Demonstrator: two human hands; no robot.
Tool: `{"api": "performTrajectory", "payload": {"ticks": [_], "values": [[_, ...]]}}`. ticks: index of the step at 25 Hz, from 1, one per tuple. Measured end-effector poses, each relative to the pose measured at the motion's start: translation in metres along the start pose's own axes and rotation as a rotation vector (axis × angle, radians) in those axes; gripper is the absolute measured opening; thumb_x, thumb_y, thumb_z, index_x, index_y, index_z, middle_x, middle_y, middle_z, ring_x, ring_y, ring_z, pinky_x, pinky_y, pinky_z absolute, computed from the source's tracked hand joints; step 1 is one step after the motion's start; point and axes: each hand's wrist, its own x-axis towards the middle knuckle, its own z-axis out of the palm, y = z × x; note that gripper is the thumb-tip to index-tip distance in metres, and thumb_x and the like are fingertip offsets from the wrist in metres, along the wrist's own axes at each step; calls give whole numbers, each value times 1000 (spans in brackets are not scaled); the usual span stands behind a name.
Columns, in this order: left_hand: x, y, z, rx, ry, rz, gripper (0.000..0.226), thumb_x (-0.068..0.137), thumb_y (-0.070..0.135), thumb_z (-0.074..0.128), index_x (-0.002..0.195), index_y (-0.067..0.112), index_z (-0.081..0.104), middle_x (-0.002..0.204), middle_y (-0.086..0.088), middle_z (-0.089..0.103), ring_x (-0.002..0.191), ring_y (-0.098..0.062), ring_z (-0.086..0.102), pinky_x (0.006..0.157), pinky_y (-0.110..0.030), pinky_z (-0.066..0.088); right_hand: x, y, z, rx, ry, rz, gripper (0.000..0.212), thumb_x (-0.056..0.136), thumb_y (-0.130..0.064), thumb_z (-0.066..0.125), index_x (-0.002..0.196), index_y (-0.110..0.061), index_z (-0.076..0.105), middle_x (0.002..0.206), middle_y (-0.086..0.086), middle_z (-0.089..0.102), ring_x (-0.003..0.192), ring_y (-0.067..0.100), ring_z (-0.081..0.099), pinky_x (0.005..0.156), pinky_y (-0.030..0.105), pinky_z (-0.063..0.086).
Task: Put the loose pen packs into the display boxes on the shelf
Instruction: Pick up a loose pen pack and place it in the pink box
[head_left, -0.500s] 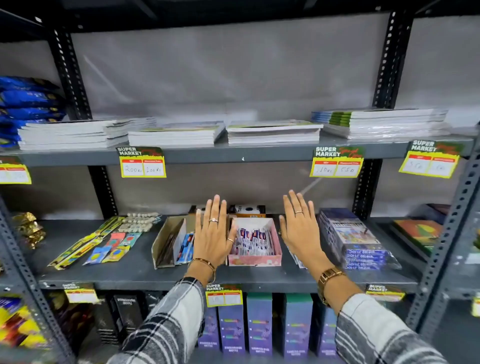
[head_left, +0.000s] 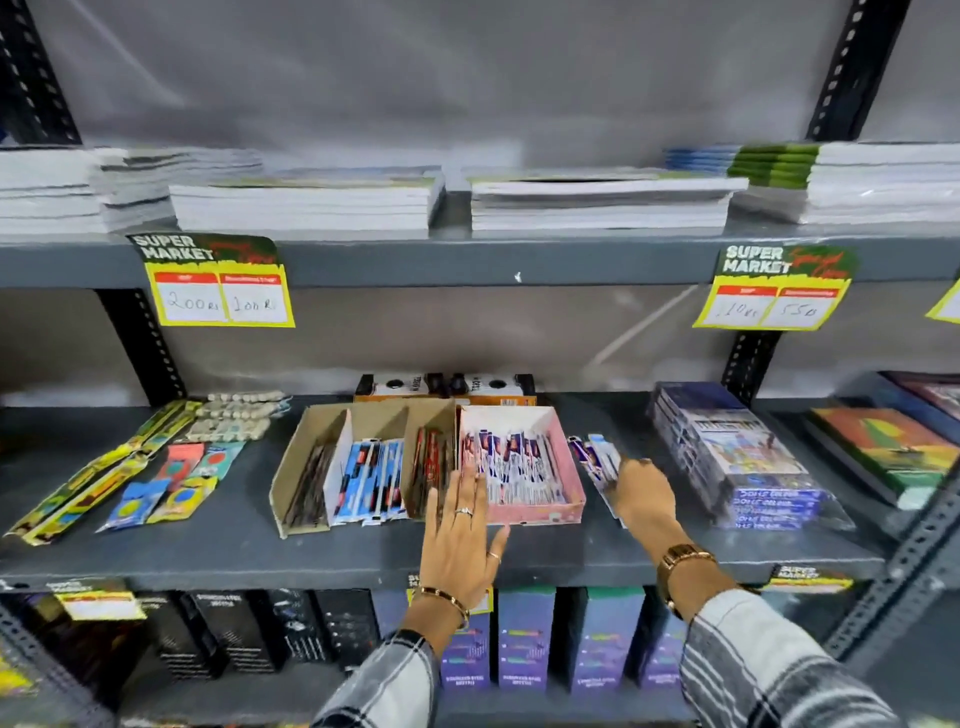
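Fingers spread, left hand (head_left: 460, 540) rests flat against the pink display box (head_left: 540, 512), while right hand (head_left: 641, 496) closes on loose pen packs (head_left: 597, 457) beside it.

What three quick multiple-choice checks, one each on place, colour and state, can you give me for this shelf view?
1. Where do the loose pen packs lie?
A. right of the pink box
B. on the top shelf
C. inside the cardboard box

2. What colour is the display box nearest the right hand?
A. green
B. pink
C. black

3. How is the left hand?
A. closed on a notebook
B. open, fingers spread
C. out of view

Key: 1 A, the packs rest on the shelf beside the pink wall; 2 B, its walls are pink; 3 B, flat and empty at the box fronts.
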Motion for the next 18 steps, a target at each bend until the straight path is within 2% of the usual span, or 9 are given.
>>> {"api": "performTrajectory", "payload": {"ticks": [1, 2, 4, 5, 6, 8, 10, 13, 18], "values": [[-2, -1, 7, -4, 2, 3, 69, 89, 45, 24, 138, -2, 33, 142, -16, 42, 138, -22, 16, 111, -35, -13, 5, -1, 5, 1, -6, 23, 32, 89, -16, 53, 115, 2, 60, 119, 22, 63, 111, 36, 60, 90, 38, 51], [-5, -3, 16, -14, 16, 5, 72, 88, 44, 25, 143, -2, 17, 145, -14, 35, 141, -17, 0, 111, -38, -10, 9, -3, 10, 7, -14, 46, 32, 90, -16, 53, 115, 2, 60, 119, 22, 62, 112, 36, 59, 90, 38, 51], [-11, -8, 33, -9, 21, 12, 74, 90, 45, 22, 144, 12, -17, 153, -8, 10, 137, -10, -27, 109, -41, -8, 16, -5, 18, 12, -20, 82, 33, 90, -15, 52, 117, 3, 57, 121, 23, 60, 114, 36, 57, 92, 39, 50], [-14, -11, 37, 13, 17, 19, 71, 91, 48, 18, 144, 16, -19, 155, -8, 7, 135, -10, -31, 109, -41, -7, 19, -5, 22, 2, -23, 96, 33, 91, -15, 51, 119, 2, 56, 122, 22, 60, 115, 36, 57, 92, 39, 50], [-15, -13, 39, 35, -5, 16, 68, 93, 50, 13, 145, 14, -13, 153, -11, 14, 135, -11, -32, 109, -41, -7, 20, -5, 23, -7, -19, 107, 33, 92, -15, 50, 119, 2, 56, 123, 22, 59, 115, 36, 56, 93, 39, 50], [-16, -14, 39, 34, -73, 6, 68, 95, 50, 11, 144, 3, 13, 145, -16, 37, 136, -14, -30, 108, -41, -5, 23, -5, 25, -12, -3, 124, 32, 91, -12, 51, 119, 2, 57, 123, 22, 59, 115, 37, 57, 94, 40, 50], [-17, -15, 42, 7, -63, 26, 69, 95, 49, 16, 136, -1, 38, 140, -21, 44, 138, -14, -26, 109, -40, -2, 27, -5, 25, -14, 8, 137, 30, 90, -10, 51, 117, 2, 58, 123, 22, 59, 114, 38, 57, 93, 40, 50], [-19, -17, 48, 1, -50, 32, 74, 97, 48, 3, 133, -3, 42, 139, -22, 45, 139, -15, -24, 109, -40, -1, 31, -3, 25, 11, 22, 153, 29, 91, -13, 50, 115, 4, 58, 121, 24, 60, 112, 39, 59, 91, 41, 50], [-19, -16, 47, 7, -58, 29, 74, 97, 48, 0, 133, -3, 41, 142, -21, 41, 141, -20, -10, 110, -41, 0, 29, -1, 24, 39, 68, 161, 27, 86, -3, 53, 111, 7, 56, 119, 26, 60, 110, 41, 58, 91, 41, 50]]}}
